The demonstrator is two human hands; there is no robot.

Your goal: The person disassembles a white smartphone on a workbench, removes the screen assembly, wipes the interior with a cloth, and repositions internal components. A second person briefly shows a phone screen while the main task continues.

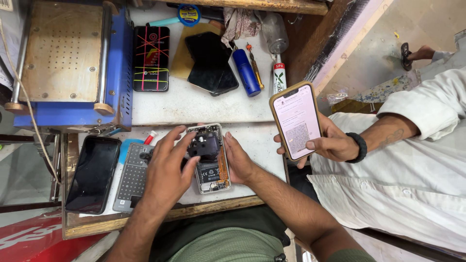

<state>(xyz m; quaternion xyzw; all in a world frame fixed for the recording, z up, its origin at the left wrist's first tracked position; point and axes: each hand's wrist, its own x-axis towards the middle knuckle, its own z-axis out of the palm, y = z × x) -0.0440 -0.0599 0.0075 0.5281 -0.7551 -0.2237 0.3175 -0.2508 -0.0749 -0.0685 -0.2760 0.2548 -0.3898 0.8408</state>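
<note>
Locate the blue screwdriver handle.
Head view, top centre of the white bench: blue handle lies between the black phone and the small red-tipped screwdriver.
</note>
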